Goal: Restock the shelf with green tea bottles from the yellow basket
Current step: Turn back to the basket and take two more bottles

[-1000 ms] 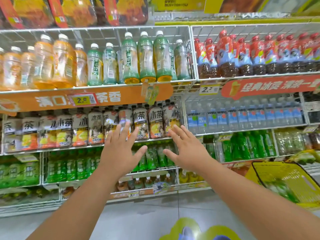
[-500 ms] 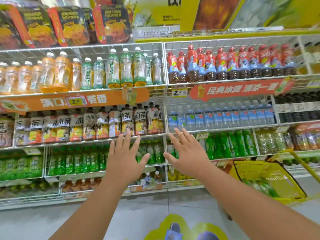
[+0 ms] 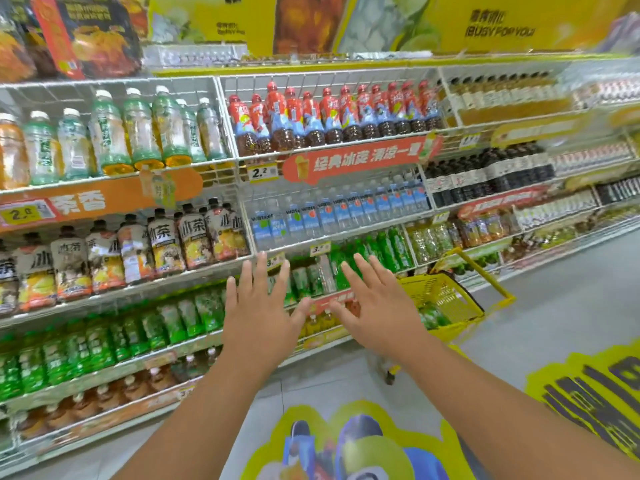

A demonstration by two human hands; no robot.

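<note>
My left hand and my right hand are stretched out side by side in front of the drinks shelf, fingers spread, holding nothing. The yellow basket stands on the floor to the right of my right hand, with green bottles lying inside it. Green tea bottles with white caps stand on the upper left shelf, and more green bottles fill a lower shelf to the left of my hands.
Wire shelves hold red-capped bottles, water bottles, beige-labelled tea bottles and dark bottles. The grey floor carries yellow stickers at the right and bottom.
The view has swung to the right, so the shelves slid left and the basket came nearer the middle. Both hands stay spread and hold nothing.
</note>
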